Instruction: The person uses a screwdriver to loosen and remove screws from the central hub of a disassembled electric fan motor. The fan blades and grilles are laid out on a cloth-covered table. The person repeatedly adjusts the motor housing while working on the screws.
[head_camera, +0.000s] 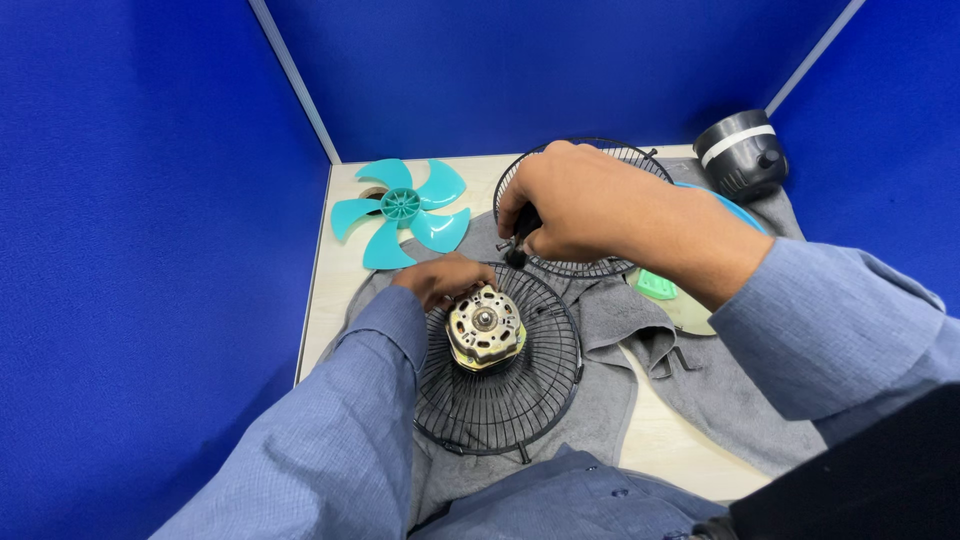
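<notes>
The fan motor (486, 327) sits shaft-up in the near black grille (520, 400) mid-worktop, left hand (440, 278) closed on its far-left side, right hand (575, 205) pinching a dark tool (519, 240) upright, blue walls (150, 250) crowding left and far.

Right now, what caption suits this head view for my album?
Left hand steadies a fan motor on a wire grille; right hand grips a dark tool.
</notes>
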